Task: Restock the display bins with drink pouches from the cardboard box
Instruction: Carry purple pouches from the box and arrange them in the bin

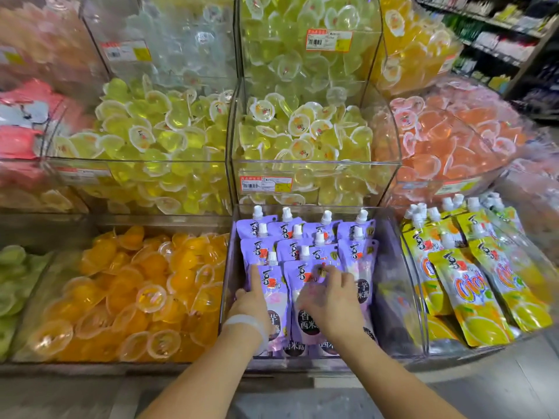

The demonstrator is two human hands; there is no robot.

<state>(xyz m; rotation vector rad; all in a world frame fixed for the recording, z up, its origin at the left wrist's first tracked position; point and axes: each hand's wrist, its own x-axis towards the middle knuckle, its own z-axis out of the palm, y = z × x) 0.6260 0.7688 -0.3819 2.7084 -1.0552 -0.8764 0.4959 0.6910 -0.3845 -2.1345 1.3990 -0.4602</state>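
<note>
Arranging is the step in hand, by the look of it: both hands are inside the clear purple-pouch bin (393,297), settling the front row of purple drink pouches (305,285) and not fetching more. The left hand (252,300) lies along the leftmost front pouch with its forefinger stretched straight up the pack and the other fingers tucked at the pouch's left edge; whether they curl round that edge cannot be told. The right hand (331,300) rests on the middle pouch with fingers loosely spread and pressed down on its face, though motion blur hides whether the tips pinch anything. The pouches lie overlapped in rows, white spout caps pointing to the back of the bin, and a bare strip of the bin shows to the right of them. The next move probably calls for squaring these packs against the left wall, then drawing both hands out to fetch more; the cardboard box is not in view, so where the reach would go cannot be said. Just right of the purple-pouch bin is a bin of yellow orange-flavour pouches (472,285), to its left a bin of orange jelly cups (136,294), and behind and above it bins of pale yellow jelly cups (302,137) with a price label (266,184). The bin's front and side walls hem the hands in, so new pouches would likely have to come in from above.
</note>
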